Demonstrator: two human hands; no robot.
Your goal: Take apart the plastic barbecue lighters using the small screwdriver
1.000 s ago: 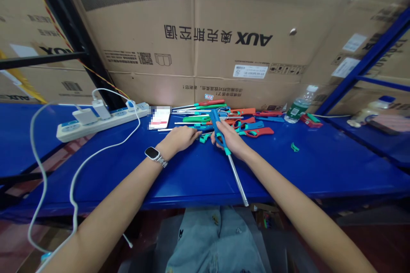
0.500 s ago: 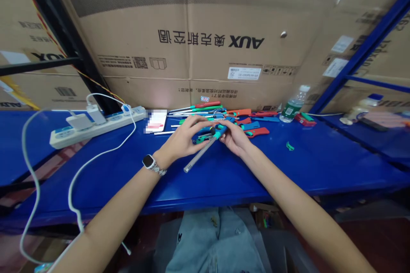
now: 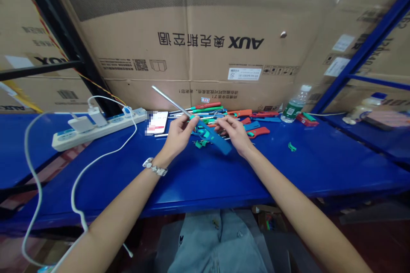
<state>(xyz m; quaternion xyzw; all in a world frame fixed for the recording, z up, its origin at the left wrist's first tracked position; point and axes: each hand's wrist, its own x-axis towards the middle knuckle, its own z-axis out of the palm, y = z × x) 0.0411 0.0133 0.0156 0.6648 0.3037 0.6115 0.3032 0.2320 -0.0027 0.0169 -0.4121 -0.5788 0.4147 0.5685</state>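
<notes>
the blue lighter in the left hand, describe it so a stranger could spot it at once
Below the big cardboard panel is a blue table, with a pile of lighters near its middle. In front of the pile, the blue lighter slants in the grip of the left hand, metal tube pointing up and left. Unlike its neighbours lying on the table, it is held up.

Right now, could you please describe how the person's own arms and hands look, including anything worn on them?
The left hand and right hand wear no gloves. The left forearm and right forearm show no sleeves. A silver-coloured linked band circles the left wrist; the right wrist has nothing visible on it.
</notes>
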